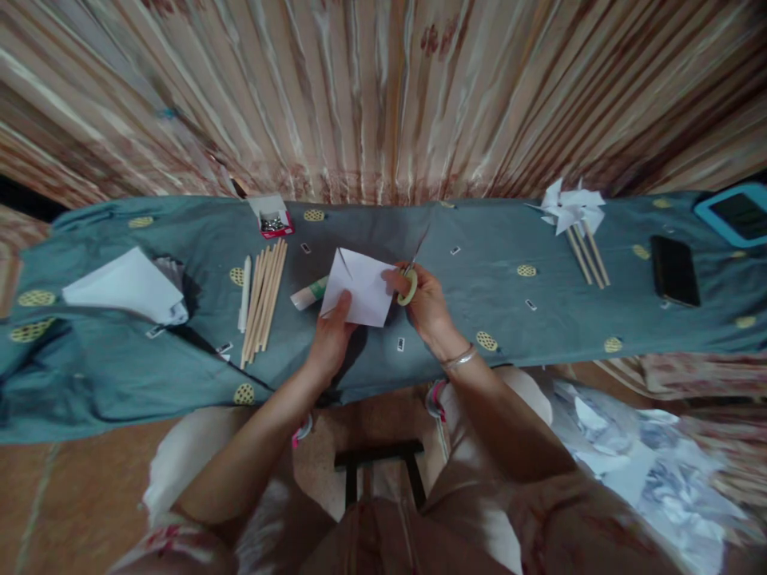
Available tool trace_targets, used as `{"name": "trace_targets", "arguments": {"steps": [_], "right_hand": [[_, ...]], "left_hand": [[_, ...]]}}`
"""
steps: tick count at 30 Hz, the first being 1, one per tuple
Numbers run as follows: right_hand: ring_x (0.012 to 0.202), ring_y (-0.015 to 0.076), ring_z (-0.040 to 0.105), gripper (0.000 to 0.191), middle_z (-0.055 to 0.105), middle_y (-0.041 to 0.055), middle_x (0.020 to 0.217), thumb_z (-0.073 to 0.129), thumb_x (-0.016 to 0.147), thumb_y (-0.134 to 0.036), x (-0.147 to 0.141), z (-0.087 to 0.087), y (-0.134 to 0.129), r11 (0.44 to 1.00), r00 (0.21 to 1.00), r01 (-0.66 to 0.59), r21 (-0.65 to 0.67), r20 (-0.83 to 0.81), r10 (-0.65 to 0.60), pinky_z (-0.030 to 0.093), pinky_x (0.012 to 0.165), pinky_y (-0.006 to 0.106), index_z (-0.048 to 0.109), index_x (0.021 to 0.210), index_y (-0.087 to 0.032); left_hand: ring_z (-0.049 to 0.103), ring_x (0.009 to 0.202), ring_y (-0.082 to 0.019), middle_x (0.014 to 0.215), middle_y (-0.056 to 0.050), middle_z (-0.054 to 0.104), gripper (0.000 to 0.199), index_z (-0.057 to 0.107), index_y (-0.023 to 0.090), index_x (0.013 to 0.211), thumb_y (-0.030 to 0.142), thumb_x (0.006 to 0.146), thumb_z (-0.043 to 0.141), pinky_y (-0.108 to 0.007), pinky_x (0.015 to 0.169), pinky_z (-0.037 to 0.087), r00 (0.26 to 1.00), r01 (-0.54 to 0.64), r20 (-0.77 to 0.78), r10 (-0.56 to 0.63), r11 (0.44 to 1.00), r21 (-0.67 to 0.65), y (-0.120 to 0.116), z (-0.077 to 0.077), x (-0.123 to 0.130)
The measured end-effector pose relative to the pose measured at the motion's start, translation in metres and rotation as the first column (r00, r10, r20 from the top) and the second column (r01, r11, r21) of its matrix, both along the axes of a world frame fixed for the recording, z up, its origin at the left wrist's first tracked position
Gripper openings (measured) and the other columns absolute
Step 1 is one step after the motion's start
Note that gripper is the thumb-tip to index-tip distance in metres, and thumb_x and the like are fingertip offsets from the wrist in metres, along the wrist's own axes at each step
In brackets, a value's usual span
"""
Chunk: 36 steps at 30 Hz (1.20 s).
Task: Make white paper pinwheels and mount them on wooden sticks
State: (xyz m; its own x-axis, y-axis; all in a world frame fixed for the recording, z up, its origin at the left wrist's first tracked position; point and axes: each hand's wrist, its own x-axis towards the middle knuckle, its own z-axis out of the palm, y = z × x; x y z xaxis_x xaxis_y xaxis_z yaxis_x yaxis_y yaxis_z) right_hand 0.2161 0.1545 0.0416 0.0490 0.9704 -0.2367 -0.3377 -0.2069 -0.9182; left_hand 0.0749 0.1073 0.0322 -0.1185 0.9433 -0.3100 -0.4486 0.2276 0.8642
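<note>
A square of white paper [365, 281] is held above the table, with a slit running in from its upper left corner. My left hand [333, 339] pinches its lower left part, thumb on top and fingers beneath. In my right hand [428, 303] is a pair of scissors [409, 286] with yellow-green handles, its blades pointing up and away from the paper. The thumb and fingers of that hand also touch the sheet's right edge. Partly hidden behind the paper lies a glue stick [308, 295] with a white and green body.
Left of the paper lie several wooden sticks [264, 303], a white stick [244, 294], an open red box of metal pins [272, 224] and stacked white paper [123, 287]. Rightward are paper pinwheels [574, 209] on sticks, a phone [674, 270] and a blue-framed device [740, 214]. Paper scraps [653, 471] fill a bag below.
</note>
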Motion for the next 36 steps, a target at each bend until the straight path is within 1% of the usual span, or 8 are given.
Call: {"name": "trace_targets", "arguments": {"steps": [3, 5, 10, 12, 14, 20, 27, 36], "right_hand": [[0.055, 0.0095, 0.053, 0.049, 0.06, -0.0042, 0.062, 0.082, 0.063, -0.06, 0.005, 0.009, -0.007, 0.989, 0.986, -0.149, 0.0, 0.075, 0.148, 0.041, 0.053, 0.024, 0.061, 0.08, -0.02], [0.058, 0.0109, 0.057, 0.054, 0.066, -0.0007, 0.067, 0.078, 0.064, -0.067, 0.011, 0.015, -0.014, 0.948, 0.939, -0.318, -0.032, 0.126, 0.319, 0.042, 0.053, 0.024, 0.062, 0.083, -0.019], [0.065, 0.0127, 0.061, 0.054, 0.068, 0.0023, 0.075, 0.074, 0.072, -0.066, 0.017, 0.022, -0.028, 0.73, 0.708, -0.676, -0.101, 0.186, 0.682, 0.047, 0.059, 0.025, 0.062, 0.092, -0.017], [0.067, 0.0131, 0.062, 0.054, 0.068, 0.0023, 0.075, 0.074, 0.073, -0.065, 0.017, 0.023, -0.031, 0.652, 0.623, -0.745, -0.143, 0.203, 0.756, 0.048, 0.06, 0.025, 0.063, 0.093, -0.016], [0.066, 0.0133, 0.062, 0.054, 0.068, 0.0017, 0.073, 0.076, 0.071, -0.064, 0.015, 0.022, -0.032, 0.604, 0.572, -0.776, -0.184, 0.2, 0.796, 0.048, 0.06, 0.025, 0.063, 0.093, -0.016], [0.06, 0.0109, 0.06, 0.055, 0.068, 0.0007, 0.069, 0.081, 0.064, -0.063, 0.012, 0.022, -0.033, 0.593, 0.559, -0.766, -0.249, 0.197, 0.805, 0.046, 0.054, 0.022, 0.065, 0.088, -0.016], [0.056, 0.0098, 0.058, 0.06, 0.066, -0.0002, 0.065, 0.078, 0.062, -0.07, 0.01, 0.02, -0.035, 0.613, 0.58, -0.752, -0.243, 0.199, 0.79, 0.045, 0.051, 0.021, 0.064, 0.084, -0.016], [0.055, 0.0096, 0.057, 0.059, 0.066, -0.0007, 0.064, 0.077, 0.064, -0.07, 0.01, 0.016, -0.034, 0.614, 0.581, -0.754, -0.232, 0.2, 0.789, 0.045, 0.051, 0.021, 0.065, 0.084, -0.016]], "left_hand": [[0.066, 0.112, -0.024, 0.119, -0.006, 0.071, 0.033, 0.065, 0.022, 0.113, 0.038, 0.085, 0.072, -0.031, 0.084, 0.058, 0.986, -0.071, 0.148, 0.07, 0.997, 0.003, 0.009, 0.009, -0.012], [0.068, 0.109, -0.024, 0.116, -0.005, 0.072, 0.03, 0.064, 0.023, 0.116, 0.034, 0.088, 0.068, -0.033, 0.083, 0.059, 0.975, -0.103, 0.196, 0.104, 0.995, -0.012, 0.016, 0.013, -0.022], [0.072, 0.099, -0.024, 0.109, -0.007, 0.074, 0.029, 0.063, 0.022, 0.12, 0.034, 0.094, 0.061, -0.038, 0.081, 0.061, 0.968, -0.118, 0.217, 0.129, 0.991, -0.063, 0.024, 0.019, -0.039], [0.073, 0.096, -0.024, 0.108, -0.008, 0.074, 0.031, 0.061, 0.021, 0.123, 0.035, 0.095, 0.059, -0.037, 0.079, 0.062, 0.969, -0.102, 0.221, 0.114, 0.993, -0.068, 0.025, 0.019, -0.041], [0.074, 0.093, -0.024, 0.106, -0.008, 0.075, 0.034, 0.059, 0.021, 0.127, 0.036, 0.096, 0.057, -0.036, 0.078, 0.062, 0.968, -0.096, 0.227, 0.109, 0.993, -0.07, 0.025, 0.019, -0.042], [0.075, 0.091, -0.024, 0.105, -0.009, 0.076, 0.043, 0.054, 0.02, 0.135, 0.038, 0.096, 0.058, -0.038, 0.078, 0.062, 0.965, -0.046, 0.256, 0.063, 0.996, -0.071, 0.023, 0.019, -0.039], [0.075, 0.084, -0.021, 0.101, -0.006, 0.076, 0.03, 0.06, 0.022, 0.125, 0.032, 0.098, 0.054, -0.034, 0.072, 0.063, 0.974, -0.072, 0.211, 0.085, 0.995, -0.068, 0.019, 0.023, -0.034], [0.075, 0.088, -0.02, 0.097, -0.005, 0.076, 0.03, 0.059, 0.022, 0.126, 0.031, 0.099, 0.051, -0.031, 0.072, 0.063, 0.974, -0.064, 0.214, 0.081, 0.995, -0.083, 0.018, 0.02, -0.032]]}}
